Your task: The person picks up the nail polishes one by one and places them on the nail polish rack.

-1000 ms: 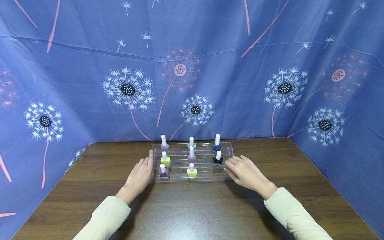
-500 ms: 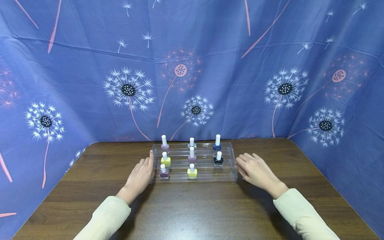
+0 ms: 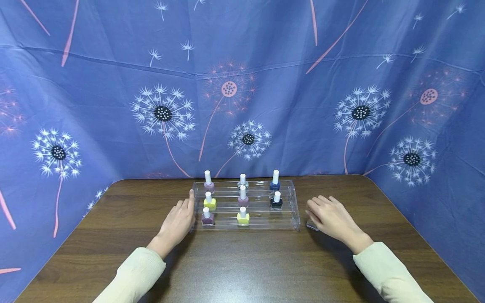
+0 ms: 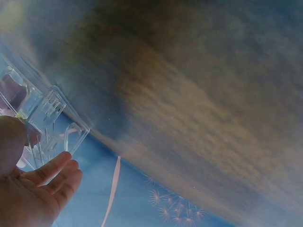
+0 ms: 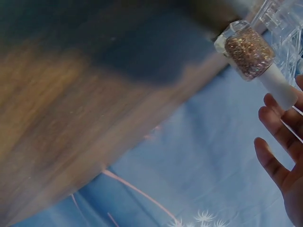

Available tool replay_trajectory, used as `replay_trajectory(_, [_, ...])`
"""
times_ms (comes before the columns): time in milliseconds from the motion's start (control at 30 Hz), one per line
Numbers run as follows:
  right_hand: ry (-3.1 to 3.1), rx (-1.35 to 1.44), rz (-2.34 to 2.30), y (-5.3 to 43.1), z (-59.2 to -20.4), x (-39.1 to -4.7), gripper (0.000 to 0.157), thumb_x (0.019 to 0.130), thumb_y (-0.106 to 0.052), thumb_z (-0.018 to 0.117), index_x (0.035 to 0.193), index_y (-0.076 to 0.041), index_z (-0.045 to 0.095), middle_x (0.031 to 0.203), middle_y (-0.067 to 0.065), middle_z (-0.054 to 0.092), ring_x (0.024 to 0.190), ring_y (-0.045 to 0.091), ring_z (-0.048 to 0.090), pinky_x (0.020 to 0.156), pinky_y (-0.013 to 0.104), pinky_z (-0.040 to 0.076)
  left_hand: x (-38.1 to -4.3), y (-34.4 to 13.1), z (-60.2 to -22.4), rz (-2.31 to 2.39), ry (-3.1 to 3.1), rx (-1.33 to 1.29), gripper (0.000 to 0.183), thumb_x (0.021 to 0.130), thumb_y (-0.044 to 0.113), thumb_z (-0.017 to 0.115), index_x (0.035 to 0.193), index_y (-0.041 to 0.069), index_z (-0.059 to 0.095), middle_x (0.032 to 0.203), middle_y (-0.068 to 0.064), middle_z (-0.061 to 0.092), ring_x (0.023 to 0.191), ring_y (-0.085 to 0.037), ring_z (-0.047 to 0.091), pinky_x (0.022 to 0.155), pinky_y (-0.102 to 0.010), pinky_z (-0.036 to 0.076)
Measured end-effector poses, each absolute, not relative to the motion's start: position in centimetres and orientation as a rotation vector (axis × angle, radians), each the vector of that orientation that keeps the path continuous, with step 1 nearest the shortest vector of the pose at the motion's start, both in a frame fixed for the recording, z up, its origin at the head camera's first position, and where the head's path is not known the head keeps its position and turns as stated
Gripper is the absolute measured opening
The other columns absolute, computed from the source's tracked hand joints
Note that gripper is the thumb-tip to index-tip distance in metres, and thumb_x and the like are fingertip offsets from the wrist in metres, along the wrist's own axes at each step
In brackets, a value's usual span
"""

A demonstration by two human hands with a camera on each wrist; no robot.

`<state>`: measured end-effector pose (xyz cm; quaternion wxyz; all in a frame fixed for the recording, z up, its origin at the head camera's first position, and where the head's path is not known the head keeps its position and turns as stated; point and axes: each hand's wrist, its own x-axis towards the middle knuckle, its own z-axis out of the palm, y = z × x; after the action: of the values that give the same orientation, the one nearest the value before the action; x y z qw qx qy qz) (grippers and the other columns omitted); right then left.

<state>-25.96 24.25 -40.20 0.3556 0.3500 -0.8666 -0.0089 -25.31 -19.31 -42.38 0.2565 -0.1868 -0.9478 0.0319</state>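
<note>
A clear acrylic tiered rack (image 3: 261,220) bears several nail polish bottles with white caps. My left hand (image 3: 176,221) rests against the rack's left end, index finger straight along its side. In the left wrist view, that hand (image 4: 35,189) has its other fingers loosely extended by the clear end panel (image 4: 47,111). Right of the rack, apart from it, my right hand (image 3: 333,216) holds a nail polish bottle (image 3: 312,225) low over the table. The right wrist view shows this bottle (image 5: 250,51) filled with coppery glitter, its white cap (image 5: 279,87) between my fingers.
On the rack stand a dark blue bottle (image 3: 274,185), a black one (image 3: 276,203), yellow ones such as the front bottle (image 3: 243,218), and purple ones. The brown wooden table (image 3: 242,265) meets a blue dandelion-print cloth (image 3: 288,126) behind.
My right hand has moved right, away from the rack's right end, and the glitter bottle under it has come into sight. My left hand and the rack have stayed put.
</note>
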Motion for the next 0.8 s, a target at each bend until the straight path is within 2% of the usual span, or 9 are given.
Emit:
replay_trajectory(500, [-2.259,0.883,-0.018,24.95,-40.78,-25.50,0.017,0.071,-0.015,0.066,0.070,-0.016,0.049,0.062,-0.007,0.048,0.058,0.013,0.046,0.049,0.028,0.030,-25.26,-19.32,-42.40,0.101,-2.568,-0.506,0.072,0.077,0.011,0.065,0.135,-0.012,0.030,0.095,-0.014,0.057,0.085,-0.028,0.057,0.068,-0.036,0.050])
replay_trajectory(800, [-2.258,0.868,-0.028,25.09,-40.92,-25.47,0.015,0.072,-0.017,0.064,0.070,-0.015,0.050,0.064,-0.006,0.052,0.059,0.014,0.049,0.049,0.030,0.034,-25.30,-19.32,-42.45,0.099,-2.566,-0.507,0.073,0.076,0.012,0.065,0.135,-0.012,0.029,0.096,-0.015,0.057,0.086,-0.028,0.057,0.068,-0.036,0.050])
